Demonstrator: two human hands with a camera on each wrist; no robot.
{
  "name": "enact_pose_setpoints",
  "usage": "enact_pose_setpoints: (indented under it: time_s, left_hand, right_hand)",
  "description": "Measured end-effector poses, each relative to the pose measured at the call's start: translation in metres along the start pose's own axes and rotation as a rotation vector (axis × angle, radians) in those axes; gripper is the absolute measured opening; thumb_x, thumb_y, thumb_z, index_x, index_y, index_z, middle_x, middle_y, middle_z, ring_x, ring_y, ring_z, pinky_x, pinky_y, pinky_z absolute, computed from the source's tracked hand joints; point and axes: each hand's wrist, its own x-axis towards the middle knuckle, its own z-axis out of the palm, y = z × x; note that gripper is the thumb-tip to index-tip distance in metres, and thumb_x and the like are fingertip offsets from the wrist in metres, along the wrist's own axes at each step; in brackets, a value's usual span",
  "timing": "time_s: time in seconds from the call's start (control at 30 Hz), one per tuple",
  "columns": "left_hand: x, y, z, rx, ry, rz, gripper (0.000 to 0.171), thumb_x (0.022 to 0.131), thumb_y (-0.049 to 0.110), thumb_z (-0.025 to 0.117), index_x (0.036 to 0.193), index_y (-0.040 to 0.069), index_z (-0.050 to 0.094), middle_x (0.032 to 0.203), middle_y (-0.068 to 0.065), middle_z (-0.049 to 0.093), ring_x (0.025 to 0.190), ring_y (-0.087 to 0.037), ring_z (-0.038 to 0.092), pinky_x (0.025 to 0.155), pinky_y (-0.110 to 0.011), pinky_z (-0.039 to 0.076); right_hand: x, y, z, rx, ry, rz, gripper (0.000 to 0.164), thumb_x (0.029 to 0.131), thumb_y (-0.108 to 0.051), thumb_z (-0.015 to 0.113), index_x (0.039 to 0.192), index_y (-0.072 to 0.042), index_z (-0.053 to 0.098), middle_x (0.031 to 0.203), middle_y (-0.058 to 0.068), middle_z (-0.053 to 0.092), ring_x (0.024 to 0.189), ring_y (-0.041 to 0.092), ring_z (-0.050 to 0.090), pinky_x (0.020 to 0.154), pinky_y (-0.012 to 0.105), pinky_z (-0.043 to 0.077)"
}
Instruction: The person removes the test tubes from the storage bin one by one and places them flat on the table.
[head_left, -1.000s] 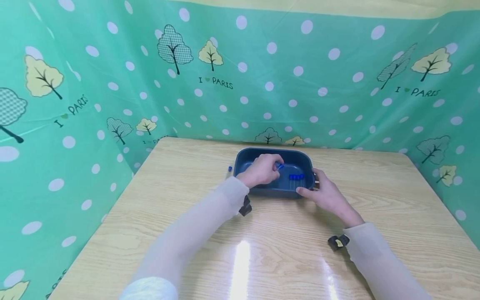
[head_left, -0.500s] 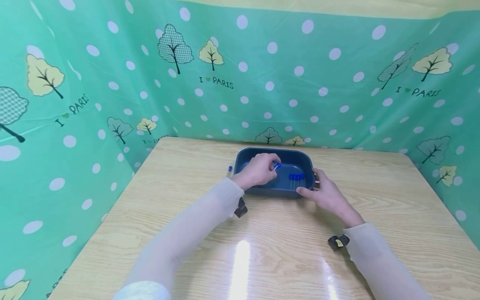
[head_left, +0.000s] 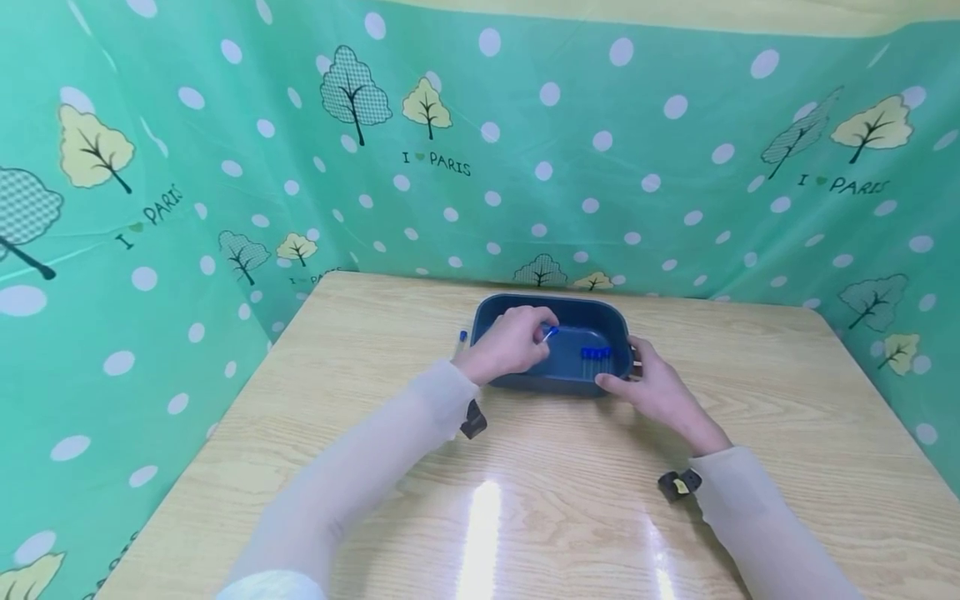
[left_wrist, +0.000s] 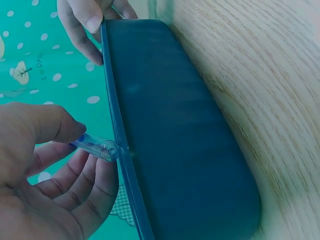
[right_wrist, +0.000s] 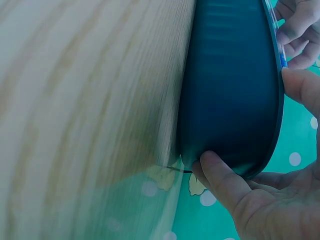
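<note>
My left hand [head_left: 510,340] is over the left half of a dark blue rectangular box [head_left: 547,384]. Between thumb and fingers it pinches a clear test tube [left_wrist: 97,146] with a blue cap, whose rounded end points toward the left wrist camera, close by the rim. At the box's right end, my right hand [head_left: 662,393] holds on, thumb at the near rim and fingers round the end wall. Inside, several capped test tubes [head_left: 596,354] lie side by side at the right.
Another blue-capped tube [head_left: 462,337] lies on the wooden table [head_left: 375,333] just left of the box, partly hidden behind my left wrist. A green patterned curtain [head_left: 510,192] hangs along the table's back and left sides.
My left hand has drawn a little to the left over the box, still pinching the tube. The right hand keeps its hold on the box's end.
</note>
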Motion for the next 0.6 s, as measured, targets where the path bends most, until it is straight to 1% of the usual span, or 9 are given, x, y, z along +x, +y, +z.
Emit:
enact_pose_setpoints:
  time_s: [0.13,0.3,0.5,0.6]
  left_hand:
    - [-0.005,-0.003,-0.004,0.018,0.015,0.010,0.040,0.085,0.009,0.063,0.124,0.011,0.059,0.085,0.002,0.055,0.071,-0.014,0.053,0.063,-0.027,0.044]
    - [-0.011,-0.009,-0.011,0.035,0.032,0.003,0.040,0.084,0.009,0.063,0.124,0.012,0.060,0.087,0.002,0.056,0.075,-0.014,0.052,0.066,-0.027,0.044]
    - [-0.016,-0.016,-0.015,0.052,0.039,-0.005,0.039,0.084,0.007,0.063,0.123,0.010,0.060,0.085,0.002,0.056,0.077,-0.014,0.052,0.068,-0.027,0.044]
    - [-0.019,-0.018,-0.017,0.044,0.034,-0.010,0.039,0.084,0.007,0.063,0.123,0.009,0.060,0.083,0.002,0.056,0.076,-0.014,0.052,0.067,-0.028,0.044]
  right_hand:
    - [0.000,0.000,0.000,0.003,-0.001,-0.003,0.099,0.085,-0.050,0.066,0.152,-0.003,0.009,0.149,0.030,0.025,0.127,0.049,0.040,0.096,0.059,0.040]
    - [0.000,0.000,0.000,0.006,0.004,-0.016,0.101,0.084,-0.052,0.066,0.151,-0.002,0.011,0.148,0.030,0.026,0.126,0.048,0.041,0.096,0.058,0.040]
    - [0.001,0.001,0.000,0.003,0.005,-0.021,0.100,0.084,-0.051,0.067,0.151,-0.002,0.010,0.148,0.030,0.026,0.127,0.048,0.040,0.097,0.058,0.040]
    - [0.001,0.002,0.000,0.000,0.006,-0.020,0.100,0.084,-0.051,0.066,0.151,-0.001,0.010,0.148,0.030,0.026,0.127,0.048,0.040,0.097,0.058,0.039]
